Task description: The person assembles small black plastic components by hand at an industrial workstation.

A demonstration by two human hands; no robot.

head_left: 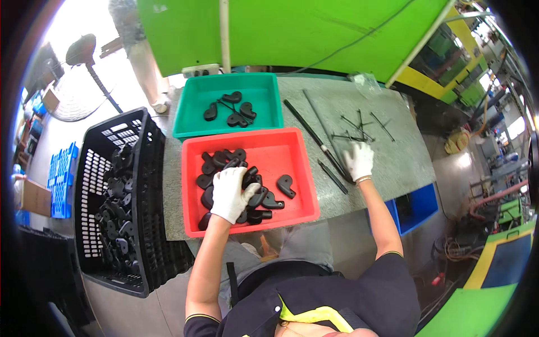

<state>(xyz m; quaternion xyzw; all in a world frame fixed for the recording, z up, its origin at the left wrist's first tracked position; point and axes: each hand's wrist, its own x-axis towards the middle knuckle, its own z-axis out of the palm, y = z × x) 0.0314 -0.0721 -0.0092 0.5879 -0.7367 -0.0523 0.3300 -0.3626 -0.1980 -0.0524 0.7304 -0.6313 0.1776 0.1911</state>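
My left hand (229, 195), in a white glove, reaches into the red tray (303, 216). Its fingers curl down among black plastic parts with rounded heads and short necks, and one such part (250, 176) sits between fingers and thumb. Another black part (286, 186) lies apart at the tray's right side. My right hand (360, 161), also gloved, rests on the grey tabletop (393, 168) with fingers stretched out. It is beside the near ends of a long black rod (314, 135) and a grey rod (321, 117). Thin black sticks (359, 124) lie scattered just beyond its fingertips.
Behind the red tray, a green tray (275, 104) holds several black parts. Left of the table stands a stack of black crates (147, 224), the top one filled with black parts. A short black rod (332, 176) lies nearby. A blue bin (425, 205) sits below the right edge.
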